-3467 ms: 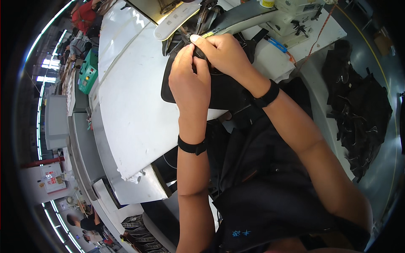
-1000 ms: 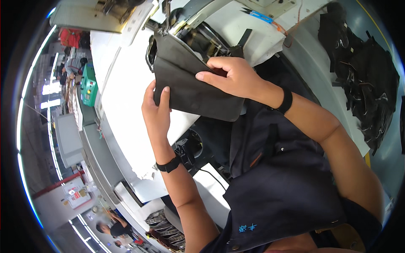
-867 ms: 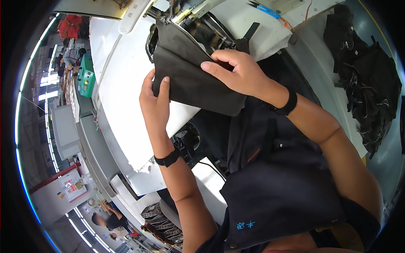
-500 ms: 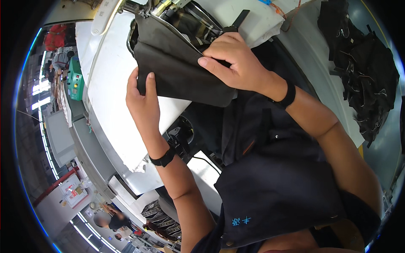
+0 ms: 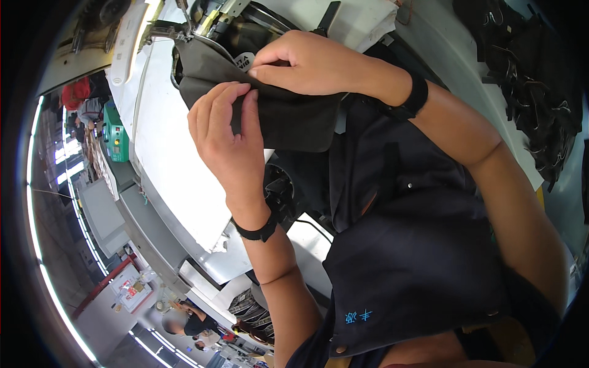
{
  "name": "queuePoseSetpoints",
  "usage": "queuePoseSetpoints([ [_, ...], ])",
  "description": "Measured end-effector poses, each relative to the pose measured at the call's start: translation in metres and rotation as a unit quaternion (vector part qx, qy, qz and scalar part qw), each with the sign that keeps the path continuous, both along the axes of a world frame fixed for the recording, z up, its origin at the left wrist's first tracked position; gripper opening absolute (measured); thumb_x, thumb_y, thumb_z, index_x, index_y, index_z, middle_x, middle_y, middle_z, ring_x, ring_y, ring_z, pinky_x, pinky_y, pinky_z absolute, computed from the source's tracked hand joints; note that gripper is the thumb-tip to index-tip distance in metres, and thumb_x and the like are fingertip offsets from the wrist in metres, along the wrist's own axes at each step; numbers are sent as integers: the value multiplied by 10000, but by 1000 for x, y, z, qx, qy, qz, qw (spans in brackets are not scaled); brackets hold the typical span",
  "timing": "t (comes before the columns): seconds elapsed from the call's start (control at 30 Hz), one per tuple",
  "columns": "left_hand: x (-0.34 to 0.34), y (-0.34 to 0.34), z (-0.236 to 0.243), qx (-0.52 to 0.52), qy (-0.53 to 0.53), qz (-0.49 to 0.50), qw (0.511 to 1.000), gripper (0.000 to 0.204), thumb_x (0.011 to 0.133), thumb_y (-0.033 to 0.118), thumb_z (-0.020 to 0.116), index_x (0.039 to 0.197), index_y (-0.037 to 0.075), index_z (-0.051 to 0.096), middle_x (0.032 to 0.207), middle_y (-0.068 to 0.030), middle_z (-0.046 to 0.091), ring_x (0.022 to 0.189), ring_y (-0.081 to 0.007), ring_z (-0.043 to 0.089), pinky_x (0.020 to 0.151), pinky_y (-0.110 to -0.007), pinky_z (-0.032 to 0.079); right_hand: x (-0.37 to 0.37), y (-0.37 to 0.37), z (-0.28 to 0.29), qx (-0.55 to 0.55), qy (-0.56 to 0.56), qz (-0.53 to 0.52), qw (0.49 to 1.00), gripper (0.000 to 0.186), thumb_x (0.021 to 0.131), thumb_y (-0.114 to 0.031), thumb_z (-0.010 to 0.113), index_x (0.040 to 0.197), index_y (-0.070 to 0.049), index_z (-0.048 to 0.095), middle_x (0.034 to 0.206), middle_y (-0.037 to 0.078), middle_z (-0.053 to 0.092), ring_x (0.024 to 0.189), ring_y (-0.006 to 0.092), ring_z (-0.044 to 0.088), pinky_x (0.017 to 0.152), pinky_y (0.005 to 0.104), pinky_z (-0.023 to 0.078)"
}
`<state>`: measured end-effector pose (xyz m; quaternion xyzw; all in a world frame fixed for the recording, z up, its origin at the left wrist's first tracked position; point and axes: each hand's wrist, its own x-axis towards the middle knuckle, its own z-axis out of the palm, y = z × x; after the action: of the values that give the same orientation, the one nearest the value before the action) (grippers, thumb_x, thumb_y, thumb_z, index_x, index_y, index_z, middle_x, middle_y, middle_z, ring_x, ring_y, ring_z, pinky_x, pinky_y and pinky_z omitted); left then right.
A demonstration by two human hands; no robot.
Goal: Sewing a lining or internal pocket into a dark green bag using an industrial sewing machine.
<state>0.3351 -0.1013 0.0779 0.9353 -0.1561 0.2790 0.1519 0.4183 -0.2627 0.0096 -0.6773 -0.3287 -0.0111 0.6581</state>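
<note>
Pinching, the bare right hand [image 5: 307, 64] is clamped on the far edge of the dark brown fabric piece [image 5: 294, 119], beside a white printed label [image 5: 243, 61]. The bare left hand [image 5: 228, 132] curls over its left side; whether it grips, I cannot tell. The piece overhangs the white tabletop's [image 5: 169, 153] right edge.

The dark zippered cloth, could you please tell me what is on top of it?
The left hand and right hand are over it, a white label beside the latter; the cloth beneath both hands is hidden.
</note>
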Motion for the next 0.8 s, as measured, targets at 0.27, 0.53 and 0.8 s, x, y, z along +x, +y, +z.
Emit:
queuePoseSetpoints([
  [0.27, -4, 1, -3, 27, 14, 6, 1000, 153, 826, 34, 822, 950, 67, 739, 1080, -43, 743, 1060, -241, 646, 942, -358, 494, 24, 10, 12, -58, 105, -8, 993, 455, 1017, -370, 643, 743, -7, 637, 582, -7, 485, 524, 96, 404, 500, 313, 353],
  [0.53, -1, 0, 0, 29, 5, 2, 1000, 220, 827, 40, 825, 1024, 77, 734, 1096, -52, 737, 1076, -249, 655, 961, -363, 492, 21, 0, 15, -85, 33, 35, 995, 240, 934, -192, 606, 864, 20, 696, 618, 22, 578, 555, 81, 503, 527, 290, 398],
  [0.8, 5, 2, -7, 11, -8, -41, 999, 184, 815, 24, 812, 980, 65, 742, 1031, -50, 727, 1008, -258, 652, 906, -367, 498, -18, -20, -9, -38, 30, -15, 999, 264, 916, -240, 661, 1056, -28, 736, 923, 111, 753, 834, 239, 717, 764, 355, 545],
])
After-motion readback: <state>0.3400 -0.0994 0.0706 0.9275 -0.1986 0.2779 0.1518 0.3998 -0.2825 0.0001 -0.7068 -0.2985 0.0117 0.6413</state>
